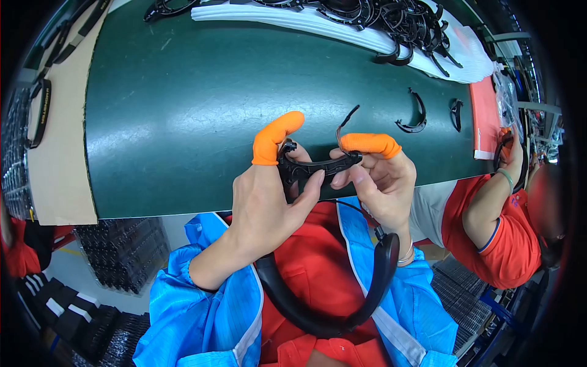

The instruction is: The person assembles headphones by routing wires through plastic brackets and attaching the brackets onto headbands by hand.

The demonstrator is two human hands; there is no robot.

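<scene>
Between my hands, above the near table edge, is a black curved plastic bracket (324, 166). My left hand (260, 196) is closed on its left end, with an orange finger cot on the index finger and the thumb along the near side. My right hand (388, 183), also with an orange finger cot, pinches the bracket's right end. A thin dark wire (340, 129) rises from that end and bends to the right. Below, in front of my chest, hangs a padded black band (324, 324) shaped like a headband; a thin cable runs up from its right end toward my hands.
White foam sheets (257, 14) hold a heap of black curved parts (403, 24) at the back. Two loose black parts (419, 116) (457, 114) lie right on the green table (177, 122). Cardboard (64, 171) covers the left end. A co-worker in red (495, 238) handles a band at right.
</scene>
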